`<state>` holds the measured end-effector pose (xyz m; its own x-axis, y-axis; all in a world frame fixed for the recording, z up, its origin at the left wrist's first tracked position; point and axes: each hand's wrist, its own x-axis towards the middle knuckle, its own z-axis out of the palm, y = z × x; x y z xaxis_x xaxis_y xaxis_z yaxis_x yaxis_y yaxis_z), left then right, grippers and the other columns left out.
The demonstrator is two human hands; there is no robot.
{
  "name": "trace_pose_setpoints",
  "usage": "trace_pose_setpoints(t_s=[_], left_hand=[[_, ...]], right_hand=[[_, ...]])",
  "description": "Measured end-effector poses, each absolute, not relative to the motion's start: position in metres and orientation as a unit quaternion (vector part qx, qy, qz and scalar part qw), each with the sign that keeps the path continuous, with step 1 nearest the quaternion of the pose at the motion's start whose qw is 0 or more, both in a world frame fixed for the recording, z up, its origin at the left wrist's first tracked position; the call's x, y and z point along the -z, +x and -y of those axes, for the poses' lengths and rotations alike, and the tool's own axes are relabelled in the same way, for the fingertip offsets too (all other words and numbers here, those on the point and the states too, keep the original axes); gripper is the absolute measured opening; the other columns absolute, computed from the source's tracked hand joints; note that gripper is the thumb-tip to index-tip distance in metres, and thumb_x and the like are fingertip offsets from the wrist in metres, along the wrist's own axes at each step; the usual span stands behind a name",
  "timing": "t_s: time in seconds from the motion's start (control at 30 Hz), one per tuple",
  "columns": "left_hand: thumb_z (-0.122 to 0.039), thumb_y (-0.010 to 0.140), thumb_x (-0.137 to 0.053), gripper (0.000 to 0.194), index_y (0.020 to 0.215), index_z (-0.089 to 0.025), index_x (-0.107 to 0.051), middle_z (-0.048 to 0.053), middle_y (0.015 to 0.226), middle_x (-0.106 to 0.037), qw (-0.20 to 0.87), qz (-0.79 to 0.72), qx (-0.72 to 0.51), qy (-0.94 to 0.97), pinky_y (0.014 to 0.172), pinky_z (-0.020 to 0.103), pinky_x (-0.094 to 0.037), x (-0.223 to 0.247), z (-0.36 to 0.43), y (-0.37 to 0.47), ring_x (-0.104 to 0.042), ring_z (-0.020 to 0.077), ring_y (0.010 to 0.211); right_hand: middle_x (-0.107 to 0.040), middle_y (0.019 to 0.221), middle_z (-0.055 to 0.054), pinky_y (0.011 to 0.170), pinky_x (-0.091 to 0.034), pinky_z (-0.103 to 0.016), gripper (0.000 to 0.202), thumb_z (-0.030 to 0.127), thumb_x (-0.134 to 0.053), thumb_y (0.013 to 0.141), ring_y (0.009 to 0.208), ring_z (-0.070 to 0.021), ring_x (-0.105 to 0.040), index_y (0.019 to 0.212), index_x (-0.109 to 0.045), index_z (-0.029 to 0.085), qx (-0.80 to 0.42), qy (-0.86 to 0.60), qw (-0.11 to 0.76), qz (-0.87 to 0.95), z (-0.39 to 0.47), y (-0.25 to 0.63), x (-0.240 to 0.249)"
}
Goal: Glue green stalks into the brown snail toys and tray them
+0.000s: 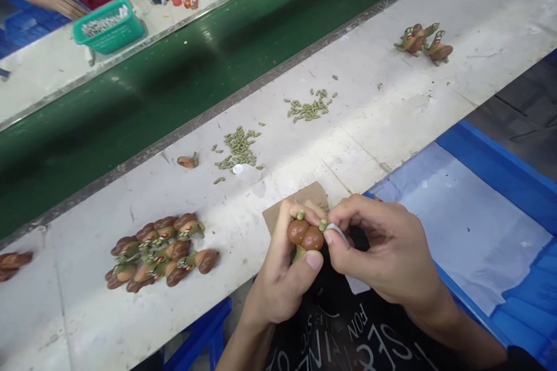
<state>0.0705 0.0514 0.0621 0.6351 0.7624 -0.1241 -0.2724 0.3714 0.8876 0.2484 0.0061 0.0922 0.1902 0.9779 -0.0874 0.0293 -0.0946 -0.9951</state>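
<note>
My left hand (281, 275) grips a small brown toy figure (306, 235) with rounded lobes and green stubs sticking out of it. In front of my chest, my right hand (387, 243) pinches a thin grey strip (337, 233) whose end meets the green stub on the figure's right side. What the strip is cannot be made out. Under the fingers of my left hand lies a piece of brown cardboard (317, 194). Two heaps of small green pieces, a nearer one (238, 148) and a farther one (308, 109), are scattered on the white table beyond my hands.
Several brown-and-green figures (161, 252) stand to the left, and a few more (415, 40) at the far right. A lined blue crate (496, 156) sits at my right. Across the green conveyor belt (191, 64), a person in red works near a teal basket (111, 42).
</note>
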Motion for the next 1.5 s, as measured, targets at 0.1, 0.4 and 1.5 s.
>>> trace_pose_setpoints(t_s=[0.1, 0.4, 1.5], left_hand=[[-0.049, 0.115, -0.079, 0.024, 0.125, -0.032, -0.065, 0.003, 0.119, -0.065, 0.785, -0.267, -0.329, 0.452, 0.099, 0.043, -0.058, -0.062, -0.052, 0.070, -0.069, 0.0254, 0.109], [-0.046, 0.118, -0.076, 0.021, 0.129, -0.032, -0.066, 0.003, 0.123, -0.063, 0.732, -0.324, -0.379, 0.465, 0.103, 0.042, -0.054, -0.058, -0.041, 0.079, -0.061, 0.0245, 0.110], [-0.052, 0.104, -0.080, 0.040, 0.086, -0.017, -0.073, 0.001, 0.081, -0.060, 0.849, -0.330, -0.337, 0.238, 0.057, 0.023, -0.040, -0.072, -0.062, 0.095, -0.047, 0.0112, 0.062]], right_hand=[[-0.067, 0.071, 0.009, 0.055, -0.049, -0.021, 0.019, 0.008, -0.080, 0.094, 0.058, -0.0085, -0.060, 0.091, -0.078, 0.027, -0.442, -0.586, 0.502, 0.457, -0.005, 0.249, -0.092], [-0.080, 0.078, 0.006, 0.060, -0.058, -0.022, 0.014, 0.016, -0.084, 0.099, 0.064, -0.0111, -0.070, 0.093, -0.084, 0.028, -0.414, -0.624, 0.514, 0.419, -0.005, 0.249, -0.099], [-0.084, 0.082, 0.005, 0.069, -0.074, -0.020, 0.012, 0.023, -0.086, 0.112, 0.067, -0.0119, -0.083, 0.102, -0.092, 0.026, -0.525, -0.545, 0.559, 0.340, -0.020, 0.250, -0.086]])
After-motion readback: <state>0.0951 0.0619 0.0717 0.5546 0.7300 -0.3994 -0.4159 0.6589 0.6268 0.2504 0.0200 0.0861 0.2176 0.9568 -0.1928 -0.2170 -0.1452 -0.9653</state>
